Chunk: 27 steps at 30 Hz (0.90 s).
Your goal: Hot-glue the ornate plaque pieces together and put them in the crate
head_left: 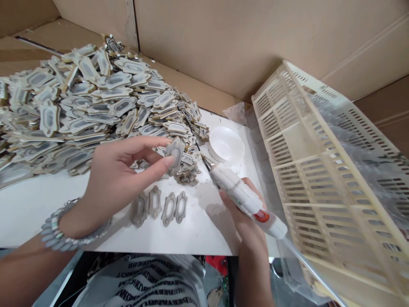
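Between thumb and fingertips, my left hand pinches a small grey frame-shaped plaque, held upright above the table. My right hand is wrapped round a white hot glue gun whose metal nozzle points up and left, a short way right of the plaque. A glue stick sticks out of the gun's back end. Below my left hand, several similar plaques lie in a row on the white table. The glue gun's trigger is hidden by my fingers.
A large heap of grey plaques covers the left and back of the table. A white bowl stands behind the glue gun. On the right a tall cream plastic crate with clear plastic inside borders the table. Cardboard walls enclose the back.
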Tool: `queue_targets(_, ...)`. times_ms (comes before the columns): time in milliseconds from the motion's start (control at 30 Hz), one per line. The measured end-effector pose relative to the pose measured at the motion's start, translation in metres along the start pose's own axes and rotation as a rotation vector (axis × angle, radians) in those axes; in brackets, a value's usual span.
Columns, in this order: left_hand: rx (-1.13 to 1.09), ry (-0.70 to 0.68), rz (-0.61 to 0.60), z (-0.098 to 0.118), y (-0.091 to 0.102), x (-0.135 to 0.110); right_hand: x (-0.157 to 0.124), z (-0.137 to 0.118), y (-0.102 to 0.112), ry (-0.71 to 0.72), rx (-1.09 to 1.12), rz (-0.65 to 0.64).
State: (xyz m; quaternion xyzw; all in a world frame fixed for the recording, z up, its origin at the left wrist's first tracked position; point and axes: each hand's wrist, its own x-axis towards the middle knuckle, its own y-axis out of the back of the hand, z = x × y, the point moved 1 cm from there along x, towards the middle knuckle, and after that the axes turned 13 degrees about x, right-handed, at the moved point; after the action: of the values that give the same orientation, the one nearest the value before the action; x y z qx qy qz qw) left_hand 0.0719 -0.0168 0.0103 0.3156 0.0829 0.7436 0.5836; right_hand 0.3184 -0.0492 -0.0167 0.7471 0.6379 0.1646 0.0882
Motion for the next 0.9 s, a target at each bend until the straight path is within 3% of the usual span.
queue_targets(167, 0.26, -0.056, -0.121, -0.006, 0.002, 0.016, 0.005, -0.003, 0.003, -0.087, -0.037, 0.2)
queue_targets(333, 0.457, -0.073, -0.329, 0.0, -0.006, 0.043, 0.003, 0.004, 0.006, -0.138, 0.017, 0.276)
queue_targets(533, 0.658, -0.216, -0.537, 0.01, -0.031, 0.062, 0.003, 0.007, 0.007, -0.154, 0.054, 0.289)
queue_targets(700, 0.649, -0.278, -0.481, 0.008, -0.037, 0.062, 0.003, 0.009, 0.008, -0.149, 0.064, 0.278)
queue_targets(800, 0.642, -0.274, -0.389, 0.007, -0.024, 0.058, 0.003, 0.01, 0.009, -0.134, 0.066, 0.26)
queue_targets(900, 0.561, -0.341, -0.42, 0.002, -0.006, 0.042, 0.003, 0.009, 0.009, -0.133, 0.065, 0.257)
